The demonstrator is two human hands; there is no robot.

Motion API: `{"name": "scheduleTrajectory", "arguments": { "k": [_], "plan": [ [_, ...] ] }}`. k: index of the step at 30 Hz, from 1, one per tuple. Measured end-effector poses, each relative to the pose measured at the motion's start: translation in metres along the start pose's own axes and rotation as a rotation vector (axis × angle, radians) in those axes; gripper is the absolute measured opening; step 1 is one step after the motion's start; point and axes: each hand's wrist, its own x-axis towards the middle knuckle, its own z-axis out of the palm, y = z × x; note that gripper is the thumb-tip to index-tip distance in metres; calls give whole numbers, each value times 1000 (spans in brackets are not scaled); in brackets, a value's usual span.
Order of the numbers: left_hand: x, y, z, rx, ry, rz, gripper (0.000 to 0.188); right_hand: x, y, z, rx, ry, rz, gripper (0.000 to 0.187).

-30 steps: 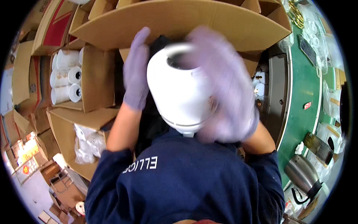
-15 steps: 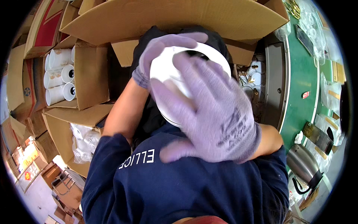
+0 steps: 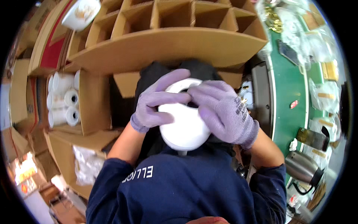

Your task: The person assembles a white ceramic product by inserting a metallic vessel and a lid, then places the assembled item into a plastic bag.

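Observation:
A glossy white rounded object with a dark round opening on its far side lies in my lap, between my two gloved hands. I cannot tell exactly what kind of thing it is. My left hand, in a lilac work glove, grips its left side, with the thumb on the near surface and fingers at the rim. My right hand, in a matching glove, rests over its right side, fingertips reaching to the opening and thumb along the body. Whatever the fingertips touch inside the opening is hidden.
A divided cardboard box stands in front of me, a white cup-like piece at its far left corner. On the left, a carton holds several white cylinders. A green table at right carries a phone and steel kettle.
The white object has tipped, so its rounded body now faces me. My right hand has moved off its top to its right side. The head view shows more of the divided box.

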Motion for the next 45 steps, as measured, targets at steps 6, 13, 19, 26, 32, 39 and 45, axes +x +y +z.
{"name": "scheduleTrajectory", "arguments": {
  "k": [6,13,19,26,32,39,45],
  "plan": [
    [-39,-29,22,-222,109,-832,29,-3,-30,-43,-108,-203,-429,18],
    [-87,67,56,780,489,-634,23,-39,3,-6,-69,-262,347,32],
    [-123,107,43,929,343,-639,47,25,55,29,100,-493,548,41],
    [-98,126,68,310,614,-600,69,57,87,56,346,-36,357,34],
    [-103,121,13,1045,-252,-480,47,-31,103,98,550,460,469,23],
    [-21,78,65,1345,-426,146,14,-58,58,76,596,489,421,36],
    [-47,72,61,1258,-384,124,7,-52,62,57,273,370,243,33]
  ]
}}
